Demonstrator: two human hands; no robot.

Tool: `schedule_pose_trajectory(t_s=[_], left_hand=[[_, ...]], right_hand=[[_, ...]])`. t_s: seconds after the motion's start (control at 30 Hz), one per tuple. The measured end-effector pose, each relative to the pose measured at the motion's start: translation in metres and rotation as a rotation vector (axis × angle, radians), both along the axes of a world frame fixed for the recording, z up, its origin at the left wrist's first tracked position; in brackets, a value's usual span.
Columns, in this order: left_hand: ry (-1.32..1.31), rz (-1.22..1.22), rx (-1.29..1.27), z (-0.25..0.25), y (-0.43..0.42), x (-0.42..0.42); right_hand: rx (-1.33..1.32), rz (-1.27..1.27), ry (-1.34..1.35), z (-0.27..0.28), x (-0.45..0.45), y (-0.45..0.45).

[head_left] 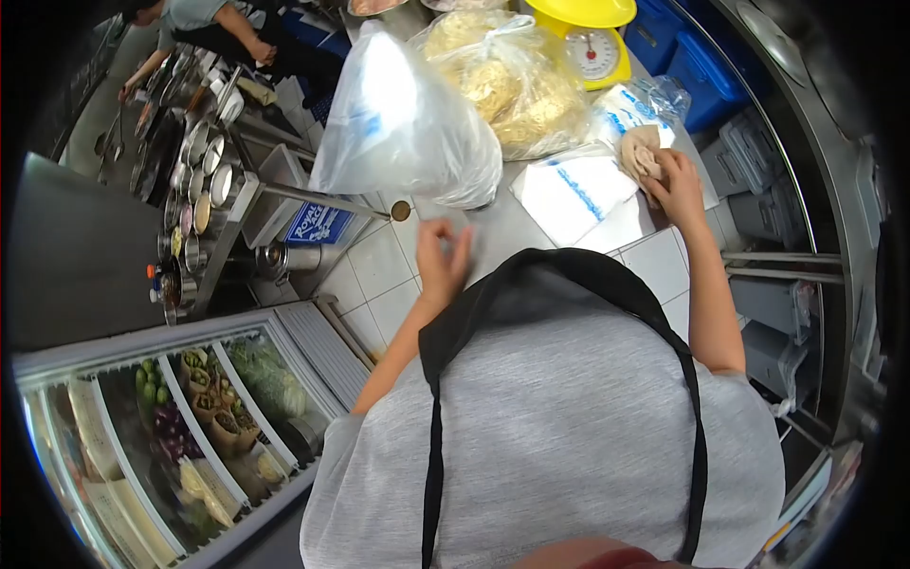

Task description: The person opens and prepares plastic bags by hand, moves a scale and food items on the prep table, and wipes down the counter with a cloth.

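Observation:
My right hand [678,192] is closed on a crumpled beige cloth [642,152] at the right side of the metal table [517,220]. Just left of the cloth lies a stack of white plastic bags [573,194] with blue print. My left hand [443,258] hovers at the table's near left edge, slightly blurred, its fingers curled but apart from the thumb and nothing visible in them. Beyond it stands a big white translucent bag [408,133], its contents unclear. Clear bags of yellowish noodle-like food [521,95] sit beside that one.
A yellow dial scale [595,55] stands at the back of the table, near blue bins [701,76]. To the left are a rack of metal containers [199,185] and a glass-topped fridge with vegetables [190,417]. Another person [213,24] works at the far left.

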State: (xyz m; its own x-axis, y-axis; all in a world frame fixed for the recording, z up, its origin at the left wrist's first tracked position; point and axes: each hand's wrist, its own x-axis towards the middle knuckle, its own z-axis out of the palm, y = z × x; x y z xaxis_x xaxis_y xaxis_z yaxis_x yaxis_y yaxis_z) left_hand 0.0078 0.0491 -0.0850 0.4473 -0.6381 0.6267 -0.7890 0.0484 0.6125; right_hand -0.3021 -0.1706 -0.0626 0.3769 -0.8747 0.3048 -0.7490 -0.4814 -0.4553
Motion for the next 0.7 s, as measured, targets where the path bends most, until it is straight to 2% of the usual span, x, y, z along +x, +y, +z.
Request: schedule_pose_trajectory(t_s=[0.03,0.07,0.1,0.17,0.2,0.27,0.3,0.37,0.47,0.53,0.6,0.63,0.7], left_hand=[[0.208,-0.153,0.165,-0.008,0.008,-0.01],[0.418,-0.297,0.335,-0.016,0.012,-0.018],[0.421,-0.297,0.334,-0.004,0.006,-0.025],[0.188,-0.52,0.328,0.047,-0.017,-0.041],[0.193,-0.512,0.329,0.064,-0.025,-0.049],[0.493,-0.655,0.209,0.09,-0.044,-0.063],[0.491,-0.659,0.207,0.098,-0.052,-0.068],[0.503,-0.658,0.411,0.106,-0.064,-0.076],[0.52,-0.724,0.446,0.1,-0.073,-0.079],[0.506,-0.766,0.436,0.094,-0.077,-0.081],[0.284,-0.843,0.371,0.069,-0.091,-0.077],[0.285,-0.848,0.368,0.057,-0.095,-0.074],[0.027,-0.716,0.523,0.037,-0.099,-0.069]], right_hand=[[0.105,0.017,0.023,0.001,-0.003,-0.002],[-0.016,0.042,0.102,0.004,-0.004,-0.002],[-0.016,0.043,0.105,0.015,0.0,0.002],[0.132,0.233,-0.346,0.044,0.015,0.014],[0.251,0.322,-0.385,0.065,0.025,0.026],[0.344,0.561,-0.365,0.085,0.042,0.041],[0.388,0.628,-0.347,0.094,0.052,0.052],[0.379,0.709,-0.377,0.099,0.07,0.071],[0.507,0.584,-0.447,0.101,0.067,0.071],[0.344,0.555,-0.384,0.101,0.055,0.067],[0.356,0.382,-0.513,0.093,0.04,0.056],[0.33,0.297,-0.59,0.091,0.029,0.045],[0.303,0.211,-0.725,0.104,0.014,0.028]])
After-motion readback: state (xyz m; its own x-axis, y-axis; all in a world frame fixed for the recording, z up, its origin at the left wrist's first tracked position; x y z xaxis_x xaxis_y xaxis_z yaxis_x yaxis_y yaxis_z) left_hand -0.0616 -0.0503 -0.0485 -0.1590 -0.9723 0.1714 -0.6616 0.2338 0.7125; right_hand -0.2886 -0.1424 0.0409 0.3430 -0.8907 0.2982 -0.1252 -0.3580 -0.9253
